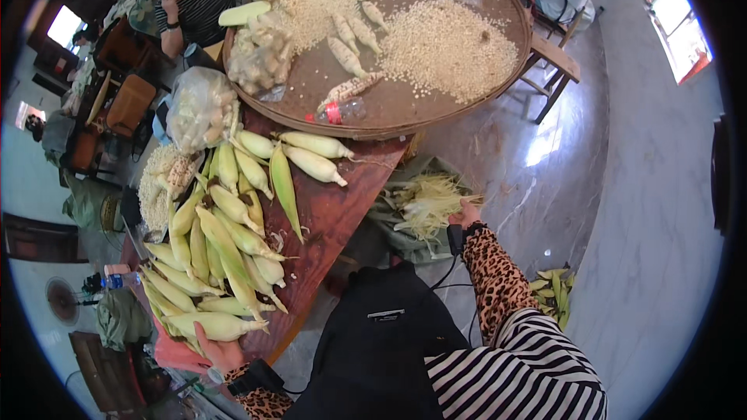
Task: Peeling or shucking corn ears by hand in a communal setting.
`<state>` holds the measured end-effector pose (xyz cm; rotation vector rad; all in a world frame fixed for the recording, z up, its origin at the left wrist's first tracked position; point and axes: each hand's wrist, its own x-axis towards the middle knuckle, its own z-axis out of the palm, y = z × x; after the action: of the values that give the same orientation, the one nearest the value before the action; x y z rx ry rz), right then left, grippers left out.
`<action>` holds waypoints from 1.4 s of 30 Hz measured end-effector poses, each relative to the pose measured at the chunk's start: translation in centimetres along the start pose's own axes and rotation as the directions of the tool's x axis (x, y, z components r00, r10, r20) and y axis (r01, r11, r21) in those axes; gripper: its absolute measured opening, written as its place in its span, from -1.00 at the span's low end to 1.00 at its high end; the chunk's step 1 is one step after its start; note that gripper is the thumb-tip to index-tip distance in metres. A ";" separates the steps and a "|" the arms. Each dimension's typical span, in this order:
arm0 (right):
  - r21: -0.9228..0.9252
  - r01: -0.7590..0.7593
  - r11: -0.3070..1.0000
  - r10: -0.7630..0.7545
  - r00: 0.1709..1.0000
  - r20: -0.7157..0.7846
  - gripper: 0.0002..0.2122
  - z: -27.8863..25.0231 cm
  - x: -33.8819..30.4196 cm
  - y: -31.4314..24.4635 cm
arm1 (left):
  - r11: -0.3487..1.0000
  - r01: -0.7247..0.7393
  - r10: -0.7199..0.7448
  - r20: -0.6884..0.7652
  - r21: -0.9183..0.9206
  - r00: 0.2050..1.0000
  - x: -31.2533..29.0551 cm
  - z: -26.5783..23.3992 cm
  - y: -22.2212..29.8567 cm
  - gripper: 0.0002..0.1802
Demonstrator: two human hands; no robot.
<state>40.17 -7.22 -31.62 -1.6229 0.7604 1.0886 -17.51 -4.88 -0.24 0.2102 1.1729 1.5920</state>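
Black cloth apron (366,358) covers the wearer's front, nearest the camera, beside a black-and-white striped garment (517,365). At lower left, the bare left hand (223,352) meets a plump, pale green corn ear (222,326) at the near end of a reddish-brown wooden surface (334,222); its thumb lies against the ear, but hidden fingers leave unclear whether the grip is closed. Other green-husked corn ears (233,206) are heaped alongside, apparently for easy reach. The bare right hand (466,215) is at pale yellow-green, stringy husks (429,206) in an open, dull green sack (424,250), seemingly placed beside the surface to gather them; whether that grip is clamped cannot be told. Beyond, a round brown tray (420,111) bears cream-coloured loose kernels (451,50), its raised rim probably containing them.
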 end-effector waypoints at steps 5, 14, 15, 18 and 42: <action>-0.079 -0.043 0.996 0.082 0.791 0.607 -0.86 1.0 -0.8 0.3 | 0.999 0.028 -0.023 0.175 -0.027 0.984 -2.5 3.3 -2.8 -0.49; -0.246 0.609 0.754 0.224 0.114 0.968 -0.83 12.4 -35.6 3.8 | 0.948 -0.082 -0.010 0.288 0.308 0.958 -6.6 9.1 -5.6 -0.44; -0.215 0.687 0.694 0.238 0.063 0.969 -0.83 13.2 -39.2 4.6 | 0.915 -0.104 -0.012 0.284 0.390 0.959 -6.7 9.1 -5.5 -0.40; -0.046 0.794 0.606 0.195 -0.092 0.977 -0.81 14.7 -44.2 7.3 | 0.849 -0.253 0.060 0.392 0.463 0.918 -6.3 9.3 -5.3 -0.35; 0.096 0.990 0.104 -0.322 -0.058 0.945 -0.86 20.0 -50.1 15.0 | -0.072 -0.651 0.465 0.603 0.756 0.649 -1.7 5.4 -0.9 -0.22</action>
<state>1.38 5.87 6.57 -1.3406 -1.4545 1.0018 -12.71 -3.26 2.43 1.9334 1.9848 1.1174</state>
